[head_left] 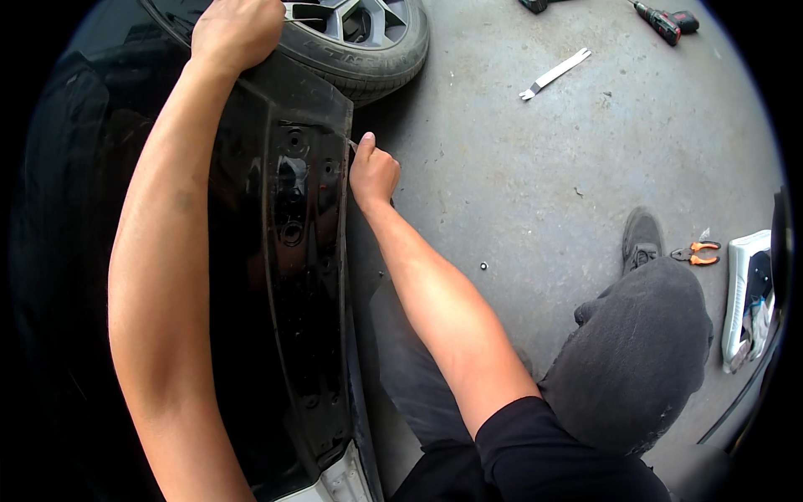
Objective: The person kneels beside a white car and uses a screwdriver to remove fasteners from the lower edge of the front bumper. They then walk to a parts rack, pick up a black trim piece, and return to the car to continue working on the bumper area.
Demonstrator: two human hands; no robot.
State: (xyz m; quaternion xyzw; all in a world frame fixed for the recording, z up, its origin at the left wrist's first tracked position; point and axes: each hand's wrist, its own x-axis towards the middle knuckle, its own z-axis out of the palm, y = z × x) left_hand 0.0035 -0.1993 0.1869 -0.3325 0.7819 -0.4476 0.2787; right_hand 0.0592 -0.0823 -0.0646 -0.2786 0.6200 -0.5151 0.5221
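Note:
A glossy black car panel (311, 276) with round holes and a lip along its right side runs down the left half of the view. At its upper end, by the wheel arch, my left hand (238, 33) is closed; what its fingers hold is hidden. My right hand (375, 171) is curled at the panel's right edge with the thumb up, gripping that edge; the undersides of its fingers are out of sight. Just beyond both hands stands the wheel (368, 50), with a black tyre and grey spokes.
On the grey concrete floor (519, 176) lie a silver pry tool (556, 74), a red and black power tool (667, 22), orange-handled pliers (696, 253) and a small nut-like piece (483, 266). At the right stands a white tray (736, 284) with items inside. My bent knee (636, 351) is near it.

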